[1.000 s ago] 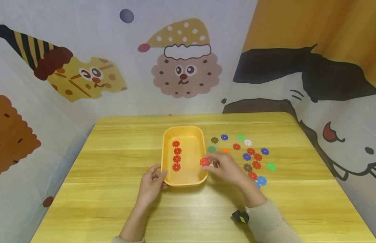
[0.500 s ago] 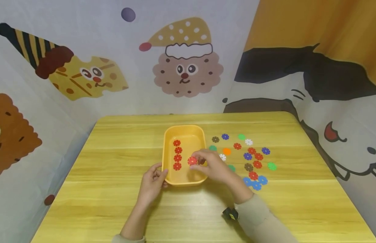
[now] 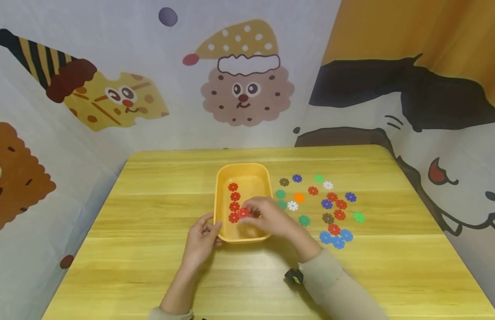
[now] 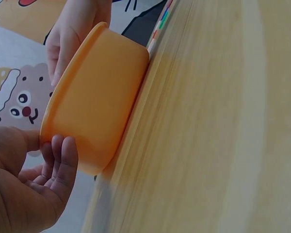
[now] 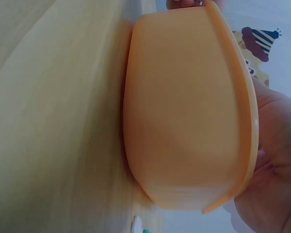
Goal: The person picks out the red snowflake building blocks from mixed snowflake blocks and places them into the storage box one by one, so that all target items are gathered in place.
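A yellow plastic tray point(image 3: 253, 186) stands on the table, with a column of red snowflake discs point(image 3: 235, 196) along the left part of its floor. My left hand point(image 3: 201, 240) holds the tray's near-left rim, thumb on top and fingers outside; the left wrist view shows this hand point(image 4: 34, 184) at the orange-looking wall point(image 4: 97, 97). Inside the tray, my right hand point(image 3: 271, 218) pinches another red snowflake disc point(image 3: 243, 213) between thumb and fingers, right beside the column's lowest disc. In the right wrist view the tray wall point(image 5: 184, 107) hides this hand's fingertips.
Right of the tray lie loose snowflake discs: light blue point(image 3: 338, 242), red point(image 3: 340, 215), brown point(image 3: 328, 218), white point(image 3: 292, 206), orange point(image 3: 299, 197) and several greens point(image 3: 304, 220). A small black object point(image 3: 294, 276) is at the right sleeve. A cartoon-printed cloth point(image 3: 183, 115) hangs behind the table point(image 3: 151, 266).
My right hand has carried the pinched red disc leftward from the tray's right rim to the column of red discs. My left hand stays on the rim.
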`<act>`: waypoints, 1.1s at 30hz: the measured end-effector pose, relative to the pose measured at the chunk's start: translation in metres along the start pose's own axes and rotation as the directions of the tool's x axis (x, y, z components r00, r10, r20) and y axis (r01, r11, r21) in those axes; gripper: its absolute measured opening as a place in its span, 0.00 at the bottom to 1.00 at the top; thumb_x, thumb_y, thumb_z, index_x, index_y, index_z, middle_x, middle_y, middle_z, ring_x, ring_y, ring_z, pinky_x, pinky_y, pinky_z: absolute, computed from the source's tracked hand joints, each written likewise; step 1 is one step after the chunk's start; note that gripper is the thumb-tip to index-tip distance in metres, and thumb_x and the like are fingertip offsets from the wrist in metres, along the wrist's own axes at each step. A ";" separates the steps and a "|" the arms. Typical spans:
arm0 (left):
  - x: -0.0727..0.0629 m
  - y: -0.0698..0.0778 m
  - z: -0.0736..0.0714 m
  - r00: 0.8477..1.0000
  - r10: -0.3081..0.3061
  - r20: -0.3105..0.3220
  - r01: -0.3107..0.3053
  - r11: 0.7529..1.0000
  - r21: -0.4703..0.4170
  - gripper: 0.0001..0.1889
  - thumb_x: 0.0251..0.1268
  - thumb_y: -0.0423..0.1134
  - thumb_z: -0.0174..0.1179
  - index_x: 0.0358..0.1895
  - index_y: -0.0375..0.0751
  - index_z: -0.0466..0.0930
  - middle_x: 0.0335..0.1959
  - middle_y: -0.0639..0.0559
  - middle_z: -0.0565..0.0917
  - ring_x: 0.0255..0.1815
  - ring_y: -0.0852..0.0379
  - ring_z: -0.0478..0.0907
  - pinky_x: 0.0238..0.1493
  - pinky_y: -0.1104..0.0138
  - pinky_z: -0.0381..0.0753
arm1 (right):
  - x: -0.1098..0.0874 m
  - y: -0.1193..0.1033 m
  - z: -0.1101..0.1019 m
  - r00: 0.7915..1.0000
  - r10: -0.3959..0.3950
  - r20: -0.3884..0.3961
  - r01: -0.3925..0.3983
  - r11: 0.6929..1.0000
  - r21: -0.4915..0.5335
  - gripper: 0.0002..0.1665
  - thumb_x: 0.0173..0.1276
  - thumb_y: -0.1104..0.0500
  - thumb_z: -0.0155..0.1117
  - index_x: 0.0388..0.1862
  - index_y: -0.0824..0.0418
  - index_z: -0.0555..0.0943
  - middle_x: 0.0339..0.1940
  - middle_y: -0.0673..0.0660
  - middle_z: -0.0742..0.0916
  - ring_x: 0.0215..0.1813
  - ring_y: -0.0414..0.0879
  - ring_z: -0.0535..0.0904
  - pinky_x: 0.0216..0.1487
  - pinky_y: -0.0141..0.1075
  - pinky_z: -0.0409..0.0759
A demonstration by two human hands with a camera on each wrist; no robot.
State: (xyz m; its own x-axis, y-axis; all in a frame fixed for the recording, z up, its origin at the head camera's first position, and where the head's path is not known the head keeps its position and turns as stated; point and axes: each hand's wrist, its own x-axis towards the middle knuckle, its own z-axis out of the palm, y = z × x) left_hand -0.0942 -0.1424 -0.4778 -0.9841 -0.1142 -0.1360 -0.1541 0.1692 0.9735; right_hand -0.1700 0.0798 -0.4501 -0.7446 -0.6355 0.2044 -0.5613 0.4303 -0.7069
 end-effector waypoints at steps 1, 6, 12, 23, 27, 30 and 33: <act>0.000 0.000 0.000 1.000 0.002 0.001 -0.002 1.000 -0.003 0.27 0.73 0.34 0.61 0.70 0.27 0.67 0.32 0.37 0.81 0.27 0.51 0.83 0.31 0.65 0.91 | 0.002 -0.001 0.001 1.000 0.007 0.011 -0.007 1.000 -0.006 0.20 0.65 0.53 0.75 0.49 0.64 0.84 0.37 0.49 0.86 0.38 0.39 0.81 0.42 0.30 0.85; 0.001 -0.001 0.001 1.000 0.018 -0.003 -0.018 1.000 -0.007 0.26 0.73 0.33 0.61 0.69 0.26 0.68 0.31 0.38 0.81 0.25 0.52 0.83 0.30 0.65 0.90 | 0.011 -0.005 0.006 0.998 0.032 0.060 -0.027 0.996 -0.080 0.14 0.64 0.52 0.75 0.40 0.61 0.84 0.30 0.45 0.83 0.32 0.38 0.77 0.34 0.29 0.83; 0.001 0.000 0.001 1.000 0.028 -0.001 -0.028 0.999 -0.017 0.26 0.73 0.33 0.61 0.69 0.26 0.68 0.29 0.40 0.80 0.24 0.54 0.82 0.29 0.64 0.90 | 0.017 -0.011 0.013 0.987 0.068 0.144 -0.038 0.979 -0.199 0.14 0.63 0.52 0.76 0.38 0.59 0.84 0.27 0.45 0.80 0.29 0.38 0.75 0.31 0.28 0.80; 0.001 0.000 0.000 1.000 0.019 0.000 -0.019 1.000 -0.004 0.25 0.74 0.33 0.61 0.69 0.26 0.68 0.29 0.41 0.80 0.24 0.52 0.82 0.29 0.64 0.90 | 0.023 -0.010 0.027 0.964 0.099 0.246 -0.026 0.959 -0.282 0.11 0.62 0.52 0.77 0.35 0.55 0.85 0.24 0.42 0.80 0.28 0.38 0.74 0.31 0.28 0.77; 0.001 -0.002 -0.001 1.000 0.023 0.002 -0.023 1.000 0.004 0.25 0.74 0.33 0.61 0.68 0.27 0.68 0.29 0.41 0.80 0.24 0.52 0.82 0.29 0.64 0.90 | 0.024 -0.010 0.028 0.958 0.111 0.265 -0.030 0.956 -0.291 0.13 0.61 0.50 0.77 0.38 0.56 0.86 0.27 0.43 0.82 0.30 0.37 0.75 0.33 0.27 0.78; 0.001 -0.003 -0.001 1.000 0.028 0.003 -0.028 1.000 0.003 0.25 0.74 0.34 0.61 0.68 0.27 0.68 0.29 0.41 0.80 0.24 0.52 0.82 0.29 0.65 0.90 | 0.024 -0.009 0.028 0.954 0.114 0.279 -0.033 0.960 -0.279 0.17 0.61 0.49 0.77 0.43 0.57 0.86 0.29 0.45 0.84 0.31 0.37 0.76 0.35 0.28 0.80; 0.000 -0.003 -0.001 0.999 0.044 0.005 -0.044 0.999 0.001 0.25 0.74 0.33 0.61 0.68 0.26 0.67 0.29 0.41 0.80 0.24 0.53 0.82 0.29 0.64 0.90 | 0.024 -0.008 0.027 0.962 0.095 0.258 -0.028 0.968 -0.249 0.19 0.62 0.48 0.76 0.46 0.59 0.86 0.34 0.48 0.86 0.34 0.40 0.79 0.40 0.29 0.83</act>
State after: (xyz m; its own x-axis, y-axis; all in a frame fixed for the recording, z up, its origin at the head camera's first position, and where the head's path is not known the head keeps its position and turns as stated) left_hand -0.0939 -0.1444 -0.4806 -0.9903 -0.1018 -0.0943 -0.1111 0.1750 0.9783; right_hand -0.1737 0.0434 -0.4576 -0.6760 -0.7355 -0.0448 -0.6123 0.5945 -0.5213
